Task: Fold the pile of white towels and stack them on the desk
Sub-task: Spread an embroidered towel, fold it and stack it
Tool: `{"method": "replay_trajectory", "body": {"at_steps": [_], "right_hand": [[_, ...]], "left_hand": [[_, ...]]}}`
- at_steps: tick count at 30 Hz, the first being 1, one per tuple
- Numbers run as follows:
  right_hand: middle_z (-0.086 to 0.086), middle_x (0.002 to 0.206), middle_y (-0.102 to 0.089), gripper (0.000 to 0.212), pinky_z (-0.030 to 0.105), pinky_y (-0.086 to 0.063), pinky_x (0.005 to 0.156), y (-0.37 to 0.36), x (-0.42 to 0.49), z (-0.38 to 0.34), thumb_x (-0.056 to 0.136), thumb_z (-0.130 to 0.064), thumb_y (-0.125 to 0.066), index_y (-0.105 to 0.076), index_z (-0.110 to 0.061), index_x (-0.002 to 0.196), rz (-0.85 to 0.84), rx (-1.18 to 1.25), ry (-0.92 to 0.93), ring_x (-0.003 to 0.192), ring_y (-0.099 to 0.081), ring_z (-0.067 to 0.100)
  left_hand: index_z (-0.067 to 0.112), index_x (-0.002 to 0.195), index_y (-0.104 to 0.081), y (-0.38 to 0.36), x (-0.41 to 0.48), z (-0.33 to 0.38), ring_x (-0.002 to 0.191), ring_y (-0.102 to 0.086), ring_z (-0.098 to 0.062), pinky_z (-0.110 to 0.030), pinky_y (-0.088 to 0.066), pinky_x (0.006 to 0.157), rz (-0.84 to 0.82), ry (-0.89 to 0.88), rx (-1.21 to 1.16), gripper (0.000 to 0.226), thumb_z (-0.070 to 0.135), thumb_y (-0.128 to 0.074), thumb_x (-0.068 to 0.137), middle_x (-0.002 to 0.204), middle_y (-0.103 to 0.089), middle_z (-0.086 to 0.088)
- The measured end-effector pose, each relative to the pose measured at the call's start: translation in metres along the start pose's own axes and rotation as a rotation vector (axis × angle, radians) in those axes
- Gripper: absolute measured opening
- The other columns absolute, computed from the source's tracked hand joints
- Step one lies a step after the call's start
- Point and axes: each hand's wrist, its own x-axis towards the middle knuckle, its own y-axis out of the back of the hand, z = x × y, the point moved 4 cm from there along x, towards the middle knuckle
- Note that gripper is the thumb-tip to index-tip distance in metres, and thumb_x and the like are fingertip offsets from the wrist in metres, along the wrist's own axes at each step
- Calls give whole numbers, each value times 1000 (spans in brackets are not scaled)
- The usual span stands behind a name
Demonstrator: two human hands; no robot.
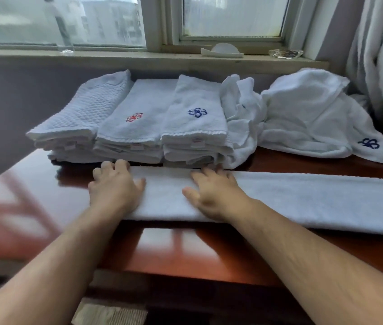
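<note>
A long white towel [303, 198], folded into a narrow strip, lies across the reddish wooden desk [176, 249] and runs off to the right. My left hand [115, 186] rests at the strip's left end, its fingers bent over the far corner. My right hand [214, 193] lies flat on the strip a little to the right. Behind them stand three stacks of folded towels: a waffle-textured one [78, 123], one with a red flower [134, 127] and one with a blue flower [195, 123].
A crumpled pile of unfolded white towels [307, 118] lies at the back right, with another loose towel [242, 118] beside the stacks. A windowsill [138, 57] and a white curtain [382, 62] stand behind. The desk's front edge is near my forearms.
</note>
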Motion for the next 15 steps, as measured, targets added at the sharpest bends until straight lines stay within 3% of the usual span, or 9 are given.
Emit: {"method": "replay_trajectory", "body": {"at_steps": [3, 5, 7, 9, 11, 13, 15], "right_hand": [[10, 156, -34, 59, 57, -14, 119, -13, 1, -13, 99, -60, -28, -42, -26, 145, 33, -32, -32, 145, -19, 45], [10, 155, -36, 57, 53, -18, 118, -16, -1, -13, 99, -58, -29, -44, -26, 144, 86, -30, -35, 144, -21, 42], [9, 152, -40, 55, 49, -23, 116, -14, -2, -10, 99, -56, -31, -46, -26, 142, 127, -23, -25, 141, -26, 39], [8, 148, -44, 54, 46, -26, 114, -13, -4, -9, 99, -54, -32, -47, -25, 141, 138, -15, -15, 137, -31, 36], [7, 144, -46, 52, 45, -28, 112, -13, -7, -10, 100, -52, -32, -49, -24, 140, 147, -3, -10, 131, -35, 34], [7, 141, -48, 51, 44, -29, 111, -13, -9, -10, 100, -51, -34, -51, -23, 139, 165, 3, -1, 127, -38, 32], [6, 139, -50, 48, 42, -31, 111, -12, -9, -7, 99, -49, -38, -55, -22, 135, 193, 31, 12, 126, -39, 30]], "left_hand": [[6, 137, -45, 2, 2, -17, 127, -45, -39, -45, -41, 100, -142, 151, -23, 79, 63, -62, 86, 135, -50, -19], [1, 116, -60, 5, 7, -16, 106, -57, -35, -35, -42, 82, -223, 128, 19, 66, 62, -62, 89, 105, -64, -14], [5, 85, -63, 8, 12, -7, 84, -53, -29, -30, -38, 73, -304, 60, 105, 56, 60, -59, 92, 72, -54, -5], [3, 93, -65, 12, 16, 2, 85, -55, -29, -30, -39, 75, -373, 38, 141, 57, 60, -59, 93, 76, -57, -6], [1, 112, -64, 11, 18, 6, 99, -61, -32, -30, -40, 79, -402, 36, 144, 59, 57, -59, 94, 102, -67, -12], [2, 100, -64, 12, 14, 7, 95, -62, -30, -30, -40, 76, -373, 38, 77, 48, 50, -60, 94, 111, -67, -15], [6, 86, -65, 16, 6, 6, 83, -63, -25, -35, -48, 73, -349, 66, -165, 34, 39, -63, 92, 100, -70, -14]]}}
